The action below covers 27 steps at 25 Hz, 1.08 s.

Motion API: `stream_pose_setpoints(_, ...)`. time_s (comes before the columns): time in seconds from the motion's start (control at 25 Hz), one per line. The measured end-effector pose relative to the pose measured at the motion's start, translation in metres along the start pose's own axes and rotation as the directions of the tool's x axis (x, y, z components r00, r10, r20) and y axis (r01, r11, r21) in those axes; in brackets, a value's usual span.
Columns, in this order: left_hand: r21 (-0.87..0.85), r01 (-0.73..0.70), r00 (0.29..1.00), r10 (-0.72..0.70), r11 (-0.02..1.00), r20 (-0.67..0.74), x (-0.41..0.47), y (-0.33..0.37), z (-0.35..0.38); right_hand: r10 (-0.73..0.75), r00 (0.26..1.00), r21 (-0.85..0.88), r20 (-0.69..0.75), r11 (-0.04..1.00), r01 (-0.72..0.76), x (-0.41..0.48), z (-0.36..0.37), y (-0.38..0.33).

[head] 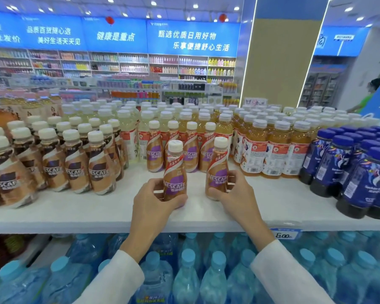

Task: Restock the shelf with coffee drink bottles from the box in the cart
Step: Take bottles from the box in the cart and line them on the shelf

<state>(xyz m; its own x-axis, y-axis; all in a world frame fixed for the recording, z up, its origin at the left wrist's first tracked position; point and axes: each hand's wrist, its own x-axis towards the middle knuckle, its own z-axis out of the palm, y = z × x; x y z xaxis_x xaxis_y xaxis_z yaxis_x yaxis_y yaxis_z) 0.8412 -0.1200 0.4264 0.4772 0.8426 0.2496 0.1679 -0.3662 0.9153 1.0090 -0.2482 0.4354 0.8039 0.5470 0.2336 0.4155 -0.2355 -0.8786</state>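
Shelf: the white top shelf (92, 213) is carrying upright drinks in blocks, and a bare strip is running along its front.
Lower tier: blue-capped water bottles (213, 273) are filling the level beneath the shelf.
Left block: brown-label coffee bottles (75, 172) are standing in rows at the shelf's left, apart from both hands.
Centre-right block: amber drink bottles (274, 152) are standing in rows to the right of the hands.
Far-right block: dark blue bottles (360, 172) are occupying the right end of the shelf.
Back row: four purple-label coffee bottles (155, 150) are standing side by side just behind the two held bottles.
Left coffee bottle (173, 170): white cap, purple label, it is sitting at the bare front strip, leaning slightly. Whether its base is touching the shelf cannot be told.
Right coffee bottle (217, 172): same type, it is standing just beside the left one with a gap between them, its base at the shelf surface.
Left hand (151, 202): it is gripping the left coffee bottle low on its body, fingers and thumb curled round it.
Right hand (237, 194): it is gripping the right coffee bottle low on its body, thumb in front, fingers wrapped behind.
Sleeves: white sleeves (127, 273) are covering both forearms.
Price tag (284, 234): it is hanging on the shelf's front edge, right of the right forearm, showing 6.00.
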Motion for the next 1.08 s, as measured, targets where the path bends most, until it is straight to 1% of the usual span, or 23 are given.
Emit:
stream_pose_setpoints(0.12,-0.022,0.018,1.000,-0.018,1.000,-0.004,0.001,0.001,0.000,0.004,1.000,-0.049,-0.026,0.999,-0.006,0.039,-0.007,0.006)
stream_pose_setpoints(0.36,-0.023,0.026,1.000,-0.026,0.999,-0.004,0.001,0.001,0.003,-0.006,0.998,-0.072,-0.056,0.997,0.002,0.103,0.000,0.022)
stream_pose_setpoints(0.56,-0.022,0.037,0.999,-0.037,0.999,-0.014,0.001,0.001,0.005,-0.047,0.997,-0.103,-0.069,0.994,0.039,0.117,0.008,0.034)
stream_pose_setpoints(0.8,-0.011,0.058,0.998,-0.058,0.998,-0.010,0.002,0.002,0.003,-0.101,0.988,-0.138,-0.120,0.987,0.084,0.122,0.013,0.047)
stream_pose_setpoints(1.0,0.082,0.067,0.998,-0.066,0.994,-0.017,0.043,0.002,-0.009,-0.146,0.981,-0.153,-0.131,0.980,0.126,0.121,0.017,0.053)
stream_pose_setpoints(1.08,0.090,0.057,0.998,-0.054,0.994,-0.030,0.061,0.000,-0.012,-0.155,0.980,-0.152,-0.128,0.979,0.135,0.122,0.017,0.055)
